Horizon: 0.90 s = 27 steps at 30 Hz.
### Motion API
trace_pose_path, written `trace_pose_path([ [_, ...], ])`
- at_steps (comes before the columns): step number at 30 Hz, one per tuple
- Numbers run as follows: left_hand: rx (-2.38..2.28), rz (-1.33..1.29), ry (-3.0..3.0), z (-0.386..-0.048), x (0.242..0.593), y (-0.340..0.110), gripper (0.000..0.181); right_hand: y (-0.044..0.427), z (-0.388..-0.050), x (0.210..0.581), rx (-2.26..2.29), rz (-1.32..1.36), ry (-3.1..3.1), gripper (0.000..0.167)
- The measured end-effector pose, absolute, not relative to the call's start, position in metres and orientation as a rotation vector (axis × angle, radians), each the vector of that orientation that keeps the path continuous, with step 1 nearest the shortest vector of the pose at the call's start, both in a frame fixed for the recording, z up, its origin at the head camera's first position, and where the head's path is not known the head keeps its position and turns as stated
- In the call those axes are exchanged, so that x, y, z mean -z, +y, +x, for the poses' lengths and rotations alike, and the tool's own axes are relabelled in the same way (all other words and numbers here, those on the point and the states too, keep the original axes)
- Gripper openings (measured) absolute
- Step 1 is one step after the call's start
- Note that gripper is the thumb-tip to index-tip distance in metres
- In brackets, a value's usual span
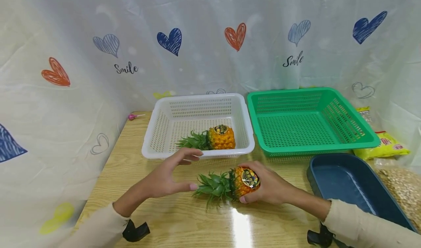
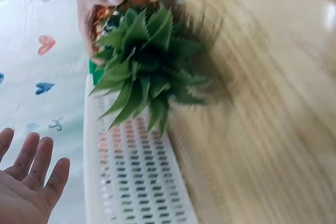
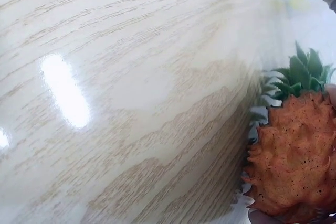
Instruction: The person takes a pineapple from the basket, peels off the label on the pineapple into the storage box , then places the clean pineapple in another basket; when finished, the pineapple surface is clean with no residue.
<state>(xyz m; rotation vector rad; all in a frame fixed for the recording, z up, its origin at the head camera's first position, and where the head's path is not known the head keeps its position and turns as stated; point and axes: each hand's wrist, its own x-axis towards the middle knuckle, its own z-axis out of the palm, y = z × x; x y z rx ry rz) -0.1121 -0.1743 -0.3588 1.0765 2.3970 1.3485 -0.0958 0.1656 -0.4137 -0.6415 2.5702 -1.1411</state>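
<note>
A small pineapple [image 1: 241,182] with a round label and a green leafy crown [image 1: 213,186] is on its side over the table, in front of the white basket. My right hand [image 1: 264,184] grips its fruit, thumb on the near side and fingers on the far side. In the right wrist view the spiky orange skin [image 3: 294,156] fills the lower right. My left hand [image 1: 172,176] is spread, fingers extended and holding nothing, just left of the crown tips. Another pineapple [image 1: 222,137] lies in the white basket [image 1: 148,145], its crown to the left.
A green basket [image 1: 323,147] stands right of the white one. Nearer at right are a dark blue tray [image 1: 342,186], a yellow packet [image 1: 385,145] and a bag of grains [image 1: 401,186]. A pink lollipop [image 1: 132,116] lies at the table's far left corner. A printed curtain hangs behind.
</note>
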Motion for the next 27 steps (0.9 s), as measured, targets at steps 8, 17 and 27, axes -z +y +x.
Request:
trace_pose_path([
  [8,-1.372,1.078,2.262,-0.114,0.381,-0.151,0.067,0.166,-0.098,0.413,1.14,-0.63,2.563,0.091],
  [17,-1.11,1.086,2.4,-0.119,0.407,-0.128,0.074,0.168,-0.1,0.415,1.156,-0.632,2.538,0.09],
  [27,-0.942,1.194,2.463,-0.127,0.415,-0.112,0.089,0.165,-0.101,0.416,1.176,-0.637,2.529,0.09],
])
